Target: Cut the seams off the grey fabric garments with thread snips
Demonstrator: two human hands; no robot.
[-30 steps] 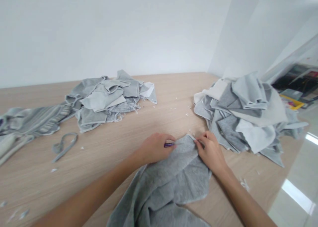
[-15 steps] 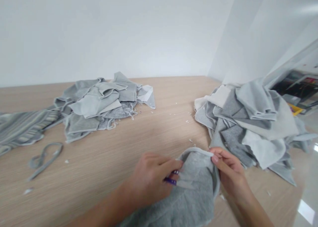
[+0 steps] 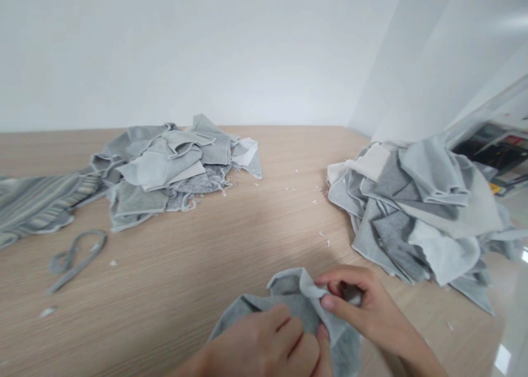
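A grey fleece cloth piece (image 3: 297, 305) lies bunched at the near edge of the wooden table (image 3: 231, 239). My left hand (image 3: 268, 347) is closed over its lower part, fingers curled; the purple tool seen earlier is hidden now. My right hand (image 3: 363, 311) pinches a folded edge of the same cloth between thumb and fingers, just right of the left hand. Both hands touch the cloth and nearly meet each other.
A pile of grey and white cloth pieces (image 3: 421, 212) sits at the right. Another grey pile (image 3: 173, 168) lies at the back left, beside a striped cloth (image 3: 37, 204). A loose grey strip (image 3: 76, 256) and small white scraps dot the table.
Both hands pulled the grey cloth toward me, down to the near table edge. The cloth is now bunched up, and the purple tool in my left hand is out of sight.
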